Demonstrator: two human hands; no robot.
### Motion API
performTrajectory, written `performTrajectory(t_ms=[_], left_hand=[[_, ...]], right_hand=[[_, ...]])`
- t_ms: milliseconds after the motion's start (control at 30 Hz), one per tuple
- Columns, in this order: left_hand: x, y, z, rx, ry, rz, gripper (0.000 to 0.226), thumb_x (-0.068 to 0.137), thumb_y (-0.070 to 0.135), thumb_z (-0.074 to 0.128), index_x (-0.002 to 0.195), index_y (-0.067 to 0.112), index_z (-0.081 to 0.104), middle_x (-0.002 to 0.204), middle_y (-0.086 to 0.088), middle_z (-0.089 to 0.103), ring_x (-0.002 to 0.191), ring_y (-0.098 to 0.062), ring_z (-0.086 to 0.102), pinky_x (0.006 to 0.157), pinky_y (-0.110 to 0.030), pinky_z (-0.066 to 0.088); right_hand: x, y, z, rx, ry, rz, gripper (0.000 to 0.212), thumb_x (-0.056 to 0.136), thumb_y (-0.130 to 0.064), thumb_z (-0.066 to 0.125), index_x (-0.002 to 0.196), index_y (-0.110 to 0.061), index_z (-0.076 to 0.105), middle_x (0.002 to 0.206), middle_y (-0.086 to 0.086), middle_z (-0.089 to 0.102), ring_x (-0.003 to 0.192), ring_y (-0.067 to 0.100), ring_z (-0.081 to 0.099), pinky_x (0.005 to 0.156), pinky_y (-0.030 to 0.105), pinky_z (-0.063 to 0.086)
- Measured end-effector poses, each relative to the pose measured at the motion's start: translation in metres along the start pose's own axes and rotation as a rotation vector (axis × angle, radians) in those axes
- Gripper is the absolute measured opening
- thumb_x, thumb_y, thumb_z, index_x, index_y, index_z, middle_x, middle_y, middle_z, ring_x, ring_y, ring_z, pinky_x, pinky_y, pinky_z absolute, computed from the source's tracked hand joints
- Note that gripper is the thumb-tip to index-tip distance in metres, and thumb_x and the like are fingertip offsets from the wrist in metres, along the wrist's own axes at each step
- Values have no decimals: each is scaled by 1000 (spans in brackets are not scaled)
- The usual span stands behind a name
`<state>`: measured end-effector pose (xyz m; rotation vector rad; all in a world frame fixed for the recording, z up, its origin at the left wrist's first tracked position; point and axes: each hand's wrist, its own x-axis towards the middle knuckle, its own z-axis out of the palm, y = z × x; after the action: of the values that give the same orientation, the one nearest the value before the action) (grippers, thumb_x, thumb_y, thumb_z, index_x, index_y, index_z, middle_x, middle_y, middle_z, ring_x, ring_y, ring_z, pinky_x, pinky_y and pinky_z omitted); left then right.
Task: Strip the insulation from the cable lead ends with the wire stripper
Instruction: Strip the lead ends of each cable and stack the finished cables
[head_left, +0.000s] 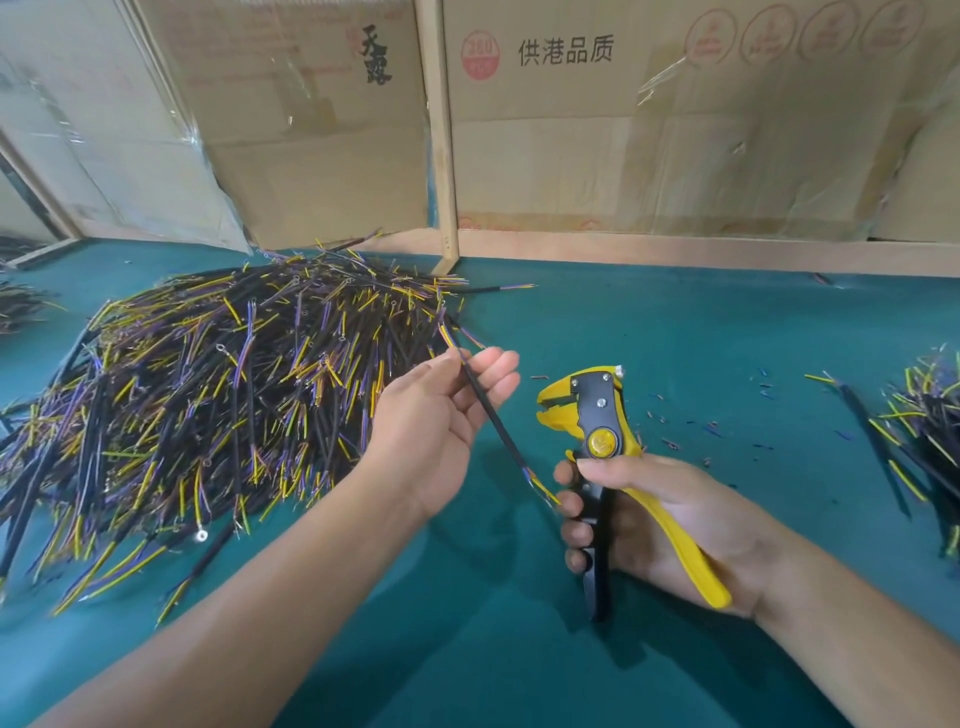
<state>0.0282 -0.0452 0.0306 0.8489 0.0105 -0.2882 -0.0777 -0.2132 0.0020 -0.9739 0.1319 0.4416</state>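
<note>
My left hand (441, 421) pinches a short black cable (498, 426) near its upper end, between thumb and fingers. The cable slants down to the right; its yellow and purple leads show at both ends, the lower ones reaching my right hand's fingers. My right hand (670, 525) grips the yellow and black wire stripper (597, 415) by its handles, jaws pointing up and left, empty. The cable is not in the jaws.
A big heap of black cables (208, 395) with yellow and purple leads covers the green table (701, 338) at left. A smaller pile of cables (924, 431) lies at the right edge. Bits of stripped insulation (711, 421) are scattered right of the stripper. Cardboard boxes (597, 130) stand behind.
</note>
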Motion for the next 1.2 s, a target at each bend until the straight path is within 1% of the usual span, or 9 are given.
performTrajectory(t_ms=[100,167,233,333,533,733,867,1067,1200], left_hand=[[-2,-2,2,7,-7,-9,17,106,5,41,97,-3,53,82,-18,74,78,-27,76,66,-30,61],[-2,-3,3,4,-9,-14,19,106,5,40,96,-4,53,82,-18,74,78,-26,76,66,-30,61],[-2,-3,3,-5,-11,-16,21,106,5,39,94,-4,53,82,-19,74,78,-26,76,66,-29,61],[-2,-4,4,-23,-5,-32,21,106,4,38,95,-4,54,83,-19,74,79,-27,76,64,-28,60],[-4,-7,8,-77,-15,-64,19,106,3,37,97,-2,53,83,-20,74,80,-27,76,62,-29,60],[-5,-10,7,-74,-2,-68,17,106,3,37,99,-1,52,83,-20,73,79,-28,76,63,-30,60],[-6,-8,8,-78,-5,-70,17,107,3,36,99,-1,51,82,-19,73,78,-27,76,63,-29,61],[-6,-6,9,-94,5,-78,18,107,4,37,100,-3,51,82,-20,74,77,-27,76,63,-29,61],[-6,-8,9,-95,14,-68,18,107,3,36,99,-2,51,81,-19,74,78,-27,76,62,-29,60]], right_hand=[[-3,-1,5,-34,21,-34,28,72,-17,84,94,-7,70,83,13,59,67,28,56,66,43,52],[-5,-2,9,-61,31,-51,17,77,-12,78,93,-7,72,83,13,58,68,28,56,67,43,53],[-7,-2,12,-95,40,-64,13,79,-8,73,93,-7,73,82,12,58,68,27,57,66,42,54],[-10,-3,17,-135,52,-75,15,78,-6,71,93,-8,72,83,12,59,69,27,57,68,40,55],[-10,-6,18,-130,77,-52,18,78,-6,70,95,-6,68,86,14,58,71,28,57,68,42,54],[-10,-5,18,-136,46,-46,15,79,-12,73,93,-7,69,85,12,59,71,26,58,69,40,54],[-11,-5,18,-165,47,-60,18,78,-7,71,96,-7,70,84,12,59,71,27,58,69,40,55],[-12,-4,19,-197,57,-78,20,78,-6,70,97,-7,70,83,13,58,71,27,58,69,40,54],[-12,-3,20,-199,58,-82,19,77,-6,70,96,-7,69,82,13,60,71,26,59,68,39,55]])
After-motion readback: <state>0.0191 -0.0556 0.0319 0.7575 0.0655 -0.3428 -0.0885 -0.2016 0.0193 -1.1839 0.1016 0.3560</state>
